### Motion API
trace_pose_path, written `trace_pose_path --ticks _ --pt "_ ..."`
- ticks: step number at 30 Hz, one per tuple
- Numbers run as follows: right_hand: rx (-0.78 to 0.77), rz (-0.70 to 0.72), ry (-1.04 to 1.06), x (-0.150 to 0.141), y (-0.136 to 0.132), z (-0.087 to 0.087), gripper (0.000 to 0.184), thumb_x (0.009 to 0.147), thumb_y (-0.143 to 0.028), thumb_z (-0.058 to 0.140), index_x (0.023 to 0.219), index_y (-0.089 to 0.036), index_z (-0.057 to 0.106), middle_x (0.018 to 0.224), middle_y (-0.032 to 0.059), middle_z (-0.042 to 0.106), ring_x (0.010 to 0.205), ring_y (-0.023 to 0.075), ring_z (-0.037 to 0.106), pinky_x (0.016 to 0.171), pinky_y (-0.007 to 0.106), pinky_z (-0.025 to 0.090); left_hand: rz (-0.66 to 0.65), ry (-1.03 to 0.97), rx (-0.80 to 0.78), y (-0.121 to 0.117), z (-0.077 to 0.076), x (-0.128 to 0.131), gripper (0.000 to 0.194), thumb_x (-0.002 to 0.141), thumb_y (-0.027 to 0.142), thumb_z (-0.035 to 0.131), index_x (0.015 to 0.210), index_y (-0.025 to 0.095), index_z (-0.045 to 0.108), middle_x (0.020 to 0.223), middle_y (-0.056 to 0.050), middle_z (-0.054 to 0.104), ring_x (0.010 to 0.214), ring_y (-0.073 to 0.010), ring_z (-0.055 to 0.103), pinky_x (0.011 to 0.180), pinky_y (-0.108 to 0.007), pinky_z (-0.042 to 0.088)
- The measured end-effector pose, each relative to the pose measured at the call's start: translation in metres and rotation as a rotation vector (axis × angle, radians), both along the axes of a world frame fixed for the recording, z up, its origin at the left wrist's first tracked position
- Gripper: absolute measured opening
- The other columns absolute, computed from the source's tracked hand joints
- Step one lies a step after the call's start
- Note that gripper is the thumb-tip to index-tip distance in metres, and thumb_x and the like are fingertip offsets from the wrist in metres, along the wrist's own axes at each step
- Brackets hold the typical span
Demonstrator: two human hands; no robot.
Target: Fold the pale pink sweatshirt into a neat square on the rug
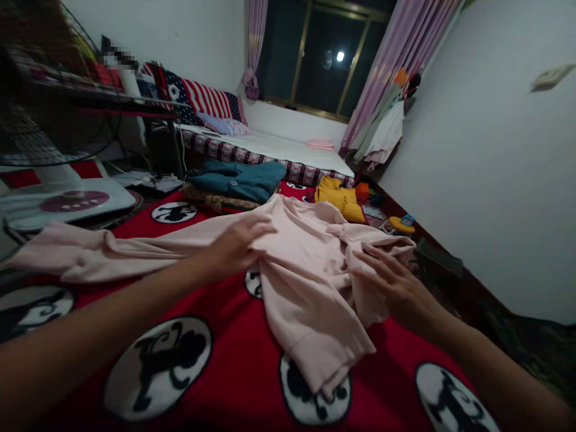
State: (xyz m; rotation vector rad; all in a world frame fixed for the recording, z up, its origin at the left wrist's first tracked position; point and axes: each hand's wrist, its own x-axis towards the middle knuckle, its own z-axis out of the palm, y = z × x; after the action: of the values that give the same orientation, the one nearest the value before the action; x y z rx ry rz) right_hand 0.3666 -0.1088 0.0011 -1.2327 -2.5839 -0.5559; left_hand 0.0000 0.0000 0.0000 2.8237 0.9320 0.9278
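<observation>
Resting both hands on the pink shirt [299, 231], I have it laid across the middle of the red blanket [234, 372]. My left hand [243, 243] is at the left side of its body, fingers lightly curved and thumb standing apart from them; I cannot tell whether the thumb is nipping any cloth. My right hand [391, 279] lies over the rumpled part on the right, its fingers loosely spread and pointing inward.

One long sleeve [135, 249] runs out past my left forearm to the blanket's left edge, wrinkled along its length. Another part of the shirt comes down between my hands toward the blanket's near edge, its end lying partly over one of the white ovals with a black monkey on it. To the right the cloth is bunched in loose folds.

At the blanket's far left corner, beyond the sleeve, a blue garment [245, 179] lies on top of some patterned cloth [220, 201]. Toward the far right corner sits a folded yellow garment [341, 198], just beyond the shirt's collar side. A fan [74, 201] stands off the left edge, and a yellow stool [400, 225] is off the right one. Past the far edge is a bed [279, 147] with a white sheet, a pillow [225, 125] near its left end, below the window [330, 60].
</observation>
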Motion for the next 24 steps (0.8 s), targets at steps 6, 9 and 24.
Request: trace_pose_path --ticks 6,9,24 --pt "-0.166 -0.051 -0.161 0.007 -0.002 -0.005 0.07 0.071 0.003 0.044 0.134 -0.028 0.051 0.133 0.0065 0.057 0.122 0.0237 0.051 0.093 0.04 0.05 -0.352 0.327 -0.16 -0.021 -0.043 0.067 0.083 0.074 0.008 0.059 0.147 0.033 0.028 0.143 -0.01 0.043 0.116 -0.0248 0.055 0.092 -0.03 0.044" --pt "-0.202 -0.183 -0.032 0.025 -0.007 -0.005 0.063 0.068 0.0 0.046 0.124 -0.026 0.06 0.115 0.0077 0.064 0.101 0.0229 0.062 0.079 0.034 0.053 -0.354 0.267 -0.334 -0.013 -0.031 0.051 0.076 0.067 0.003 0.057 0.137 0.029 0.047 0.111 -0.004 0.062 0.093 -0.0201 0.062 0.077 -0.023 0.045" --pt "-0.405 -0.45 1.201 0.064 -0.04 0.02 0.023 0.043 -0.028 0.083 0.061 -0.018 0.071 0.071 0.0096 0.064 0.067 0.0223 0.057 0.059 0.032 0.044 0.023 -0.231 -0.804 0.004 0.024 -0.11 0.029 0.068 0.036 0.068 0.058 0.01 0.061 0.073 -0.001 0.066 0.071 -0.0135 0.056 0.068 -0.019 0.042"
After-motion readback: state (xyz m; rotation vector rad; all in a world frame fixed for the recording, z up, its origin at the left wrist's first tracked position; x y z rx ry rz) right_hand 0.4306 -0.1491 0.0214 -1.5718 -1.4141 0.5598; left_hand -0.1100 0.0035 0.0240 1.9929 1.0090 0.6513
